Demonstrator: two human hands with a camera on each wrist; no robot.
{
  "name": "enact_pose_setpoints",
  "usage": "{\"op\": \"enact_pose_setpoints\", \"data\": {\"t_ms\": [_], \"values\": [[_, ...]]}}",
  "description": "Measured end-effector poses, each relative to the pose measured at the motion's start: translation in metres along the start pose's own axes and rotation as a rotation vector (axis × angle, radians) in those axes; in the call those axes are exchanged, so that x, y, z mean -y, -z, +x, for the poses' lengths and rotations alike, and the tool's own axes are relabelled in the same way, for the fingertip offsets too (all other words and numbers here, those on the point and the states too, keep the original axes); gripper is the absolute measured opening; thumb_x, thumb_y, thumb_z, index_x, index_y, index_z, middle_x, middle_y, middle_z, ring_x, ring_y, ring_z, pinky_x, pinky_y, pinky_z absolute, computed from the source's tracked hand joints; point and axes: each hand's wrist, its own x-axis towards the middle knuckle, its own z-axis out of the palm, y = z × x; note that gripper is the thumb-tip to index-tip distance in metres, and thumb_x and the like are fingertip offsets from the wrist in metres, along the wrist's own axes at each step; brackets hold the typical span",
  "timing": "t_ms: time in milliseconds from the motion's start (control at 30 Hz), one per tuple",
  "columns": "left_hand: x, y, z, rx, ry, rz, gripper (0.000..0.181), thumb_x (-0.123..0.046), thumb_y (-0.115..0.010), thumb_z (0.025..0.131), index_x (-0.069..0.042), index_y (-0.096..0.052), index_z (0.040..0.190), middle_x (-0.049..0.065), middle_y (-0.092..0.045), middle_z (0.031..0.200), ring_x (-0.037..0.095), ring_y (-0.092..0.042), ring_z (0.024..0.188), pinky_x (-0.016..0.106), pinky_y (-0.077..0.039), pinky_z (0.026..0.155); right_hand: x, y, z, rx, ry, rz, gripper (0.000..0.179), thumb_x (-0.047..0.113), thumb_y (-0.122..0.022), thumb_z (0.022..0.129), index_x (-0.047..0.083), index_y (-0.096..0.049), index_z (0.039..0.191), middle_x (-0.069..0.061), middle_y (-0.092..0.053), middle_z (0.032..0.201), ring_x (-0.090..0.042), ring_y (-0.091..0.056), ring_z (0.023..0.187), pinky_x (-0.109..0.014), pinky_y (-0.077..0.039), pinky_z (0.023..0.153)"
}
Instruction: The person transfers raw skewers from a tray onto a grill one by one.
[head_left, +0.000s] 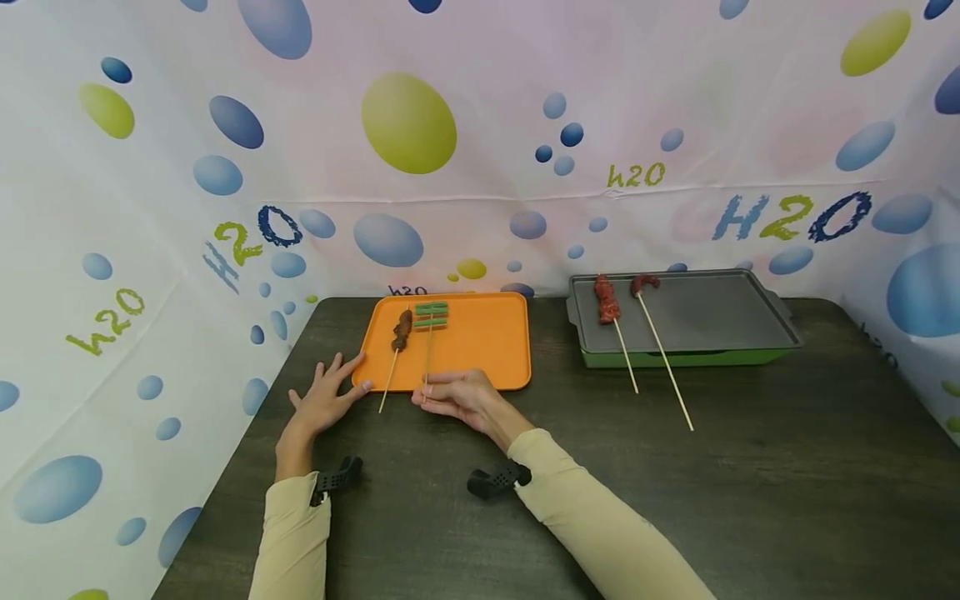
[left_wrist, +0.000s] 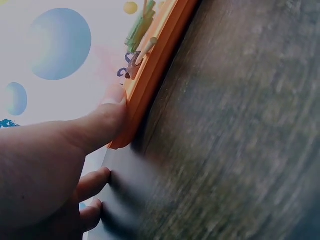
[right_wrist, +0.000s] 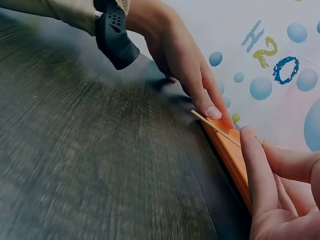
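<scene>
In the head view my right hand [head_left: 463,398] pinches the lower end of a skewer with green vegetable pieces [head_left: 431,315]. Those pieces lie over the orange tray [head_left: 487,342]. Left of them a skewer with brown meat [head_left: 402,330] rests on the tray, its bare stick poking past the front rim. My left hand [head_left: 324,402] is spread at the tray's front left corner. The left wrist view shows its thumb [left_wrist: 107,117] against the tray's edge [left_wrist: 145,100], the other fingers lower down. In the right wrist view, the thumb and fingers of the right hand [right_wrist: 280,185] meet near the rim.
A grey-topped grill plate with a green base [head_left: 705,317] stands at the back right. On it lie a red meat skewer [head_left: 607,302] and a skewer with a curled reddish piece [head_left: 645,285], their sticks hanging over the front. A patterned curtain [head_left: 525,100] surrounds the dark table [head_left: 600,467].
</scene>
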Motion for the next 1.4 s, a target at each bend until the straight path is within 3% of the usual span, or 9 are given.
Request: {"op": "enact_pose_setpoints", "data": {"t_ms": [200,400,700,967,1267,1400], "values": [[0.007,0.002,-0.003,-0.016,-0.026,-0.012,0.075,-0.053,-0.053,0.104,-0.014,-0.027,0.163,0.029,-0.004,0.167,0.057,0.009,0.15,0.086,0.017,0.098,-0.003,0.005,-0.012,0.034,0.046,-0.015,0.05,-0.01,-0.064,0.096,-0.009,-0.052,0.144,-0.029,-0.07,0.118,-0.03,-0.074,0.105,-0.036,-0.059,0.088],[0.01,0.007,-0.005,-0.02,-0.043,-0.02,0.075,-0.052,-0.054,0.104,-0.013,-0.028,0.163,0.031,-0.004,0.167,0.059,0.009,0.149,0.087,0.017,0.097,-0.001,0.015,-0.034,0.09,0.092,-0.094,0.05,-0.009,-0.065,0.096,-0.01,-0.052,0.144,-0.028,-0.069,0.122,-0.03,-0.074,0.105,-0.037,-0.059,0.088],[0.01,0.005,-0.003,-0.009,-0.035,-0.018,0.076,-0.054,-0.053,0.104,-0.014,-0.027,0.164,0.03,-0.003,0.167,0.058,0.009,0.149,0.087,0.018,0.097,0.006,0.039,-0.072,0.059,0.152,-0.227,0.053,-0.006,-0.065,0.096,-0.006,-0.051,0.147,-0.026,-0.073,0.113,-0.025,-0.077,0.095,-0.036,-0.061,0.083],[0.005,0.002,-0.003,-0.015,-0.063,-0.04,0.076,-0.053,-0.054,0.104,-0.014,-0.028,0.163,0.03,-0.004,0.167,0.058,0.009,0.15,0.087,0.018,0.096,0.011,0.065,-0.099,0.054,0.188,-0.302,0.052,-0.007,-0.067,0.095,-0.011,-0.049,0.144,-0.024,-0.075,0.107,-0.023,-0.077,0.089,-0.035,-0.062,0.08],[0.006,0.001,-0.005,-0.036,-0.05,-0.035,0.078,-0.056,-0.054,0.102,-0.015,-0.029,0.163,0.03,-0.006,0.167,0.057,0.007,0.15,0.085,0.019,0.098,0.02,0.082,-0.123,0.057,0.237,-0.399,0.048,-0.003,-0.069,0.096,-0.012,-0.05,0.139,-0.031,-0.069,0.117,-0.03,-0.075,0.097,-0.044,-0.061,0.085],[0.006,0.0,-0.004,-0.038,-0.049,-0.032,0.077,-0.056,-0.054,0.103,-0.015,-0.029,0.163,0.03,-0.006,0.167,0.057,0.007,0.15,0.085,0.019,0.098,0.026,0.09,-0.136,0.048,0.261,-0.457,0.046,-0.003,-0.068,0.095,-0.013,-0.051,0.137,-0.028,-0.068,0.114,-0.035,-0.073,0.101,-0.046,-0.061,0.083]]}}
